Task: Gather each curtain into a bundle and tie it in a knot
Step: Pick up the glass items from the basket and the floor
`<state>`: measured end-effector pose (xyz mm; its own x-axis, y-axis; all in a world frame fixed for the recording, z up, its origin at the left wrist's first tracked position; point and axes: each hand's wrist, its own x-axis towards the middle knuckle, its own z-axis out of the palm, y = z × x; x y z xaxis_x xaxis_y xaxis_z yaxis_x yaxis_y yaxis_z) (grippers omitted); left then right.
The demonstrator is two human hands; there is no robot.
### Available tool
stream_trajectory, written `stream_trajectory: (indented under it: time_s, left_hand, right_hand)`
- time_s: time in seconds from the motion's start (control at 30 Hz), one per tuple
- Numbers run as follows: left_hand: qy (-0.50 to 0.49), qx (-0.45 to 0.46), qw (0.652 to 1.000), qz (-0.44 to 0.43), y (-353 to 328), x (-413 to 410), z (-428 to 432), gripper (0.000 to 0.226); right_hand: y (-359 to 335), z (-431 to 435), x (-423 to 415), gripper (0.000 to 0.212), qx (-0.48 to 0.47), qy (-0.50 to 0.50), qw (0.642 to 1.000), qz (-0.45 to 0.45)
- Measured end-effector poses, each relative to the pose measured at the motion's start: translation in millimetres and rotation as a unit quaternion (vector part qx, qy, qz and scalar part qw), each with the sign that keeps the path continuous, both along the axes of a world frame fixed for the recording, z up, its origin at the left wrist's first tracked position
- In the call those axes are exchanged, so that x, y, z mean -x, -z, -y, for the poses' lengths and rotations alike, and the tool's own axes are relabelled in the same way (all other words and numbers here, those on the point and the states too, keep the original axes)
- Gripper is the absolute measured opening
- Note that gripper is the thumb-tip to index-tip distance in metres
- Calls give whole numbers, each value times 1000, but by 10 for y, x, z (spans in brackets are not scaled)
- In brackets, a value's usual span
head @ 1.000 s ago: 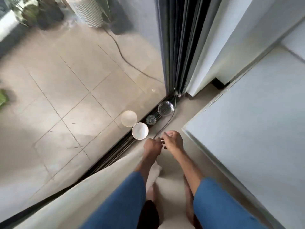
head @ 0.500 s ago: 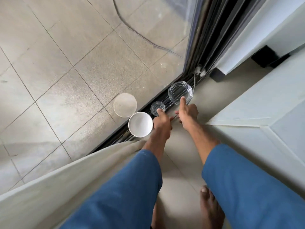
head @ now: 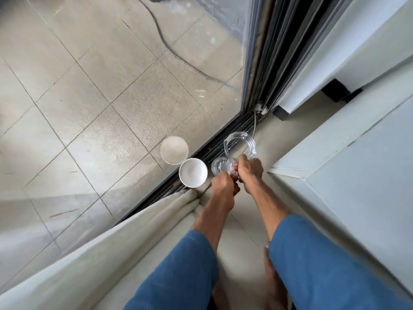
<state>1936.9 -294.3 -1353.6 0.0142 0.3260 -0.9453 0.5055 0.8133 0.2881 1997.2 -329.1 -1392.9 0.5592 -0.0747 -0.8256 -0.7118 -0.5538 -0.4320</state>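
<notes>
**One curtain, loose; no knot begun**

One curtain [head: 116,240]: pale cloth trailing along the floor [head: 241,218] beside the door track [head: 201,159], lower end in soft folds just behind the left hand. Not gathered, not tied. A second curtain is not in view. Task judged barely started.

Left hand [head: 223,186]: fingers curled, just beside the curtain end; whether its grip has cloth or something small in it cannot be told.

Right hand [head: 250,170]: fingers closed, touching the left, at the near rim of the glass dish [head: 240,144]; what it pinches is hidden.

Small glass [head: 221,166] and white bowl [head: 193,172]: standing along the track, close ahead of both hands.

Room: narrow floor strip between the track and the white panel [head: 348,175] opposite. Glassware sits in the way of any sweep of cloth along the track; likely to be knocked unless moved first.
</notes>
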Motion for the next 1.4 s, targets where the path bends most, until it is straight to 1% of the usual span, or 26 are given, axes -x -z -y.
stream_trajectory:
  time_s: [0.13, 0.23, 0.27, 0.4, 0.53, 0.63, 0.7, 0.77, 0.87, 0.93, 1.07, 1.23, 1.33, 1.4]
  left_hand:
    - [-18, -18, 1000, 5, -789, 374, 196, 31]
    - [-18, -17, 1000, 10, -1604, 645, 286, 32]
    - [-10, -22, 1000, -1, -1922, 730, 309, 31]
    - [55, -32, 998, -27, -3198, 982, 458, 28]
    - [110, -85, 989, -39, -4687, 1085, 709, 26]
    - [154, -89, 984, -12, -5409, 1191, 919, 19]
    - [192, -109, 975, 8, -5711, 1295, 1054, 25]
    - [234, -125, 963, 42, -5942, 1407, 1197, 18]
    - [328, -141, 932, 57, -6223, 1680, 1455, 7]
    - [357, -152, 919, 75, -6349, 1888, 1619, 4]
    - [444, -161, 873, 122, -6506, 2358, 1917, 15]
    - [537, -170, 817, 125, -6891, 3008, 2438, 14]
    - [609, -167, 766, 121, -7024, 3294, 2904, 23]
    - [637, -147, 747, 120, -7025, 3426, 3217, 28]
  right_hand:
    - [-923, 216, 308, 42, 13, 5, 999, -29]
    - [-1796, 393, 496, 46, 17, -9, 999, -46]
    - [-2157, 471, 555, 47, 14, -15, 999, -48]
    - [-3586, 861, 721, 51, 0, -24, 999, -30]
    - [-4991, 1340, 850, 51, -8, -21, 1000, 6]
    - [-5732, 1673, 970, 50, -16, 12, 999, 34]
    - [-6106, 1899, 1102, 50, -19, 33, 998, 53]
    - [-6375, 2116, 1275, 49, -23, 50, 997, 61]
    - [-6599, 2465, 1702, 48, -34, 90, 991, 90]
    - [-6732, 2663, 2041, 44, -44, 121, 986, 103]
    - [-6980, 3076, 2752, 38, -29, 189, 975, 116]
    - [-7095, 3715, 3769, 33, -42, 276, 955, 98]
    - [-7093, 4216, 4310, 34, -33, 336, 936, 97]
    - [-7077, 4543, 4618, 37, -18, 364, 926, 98]
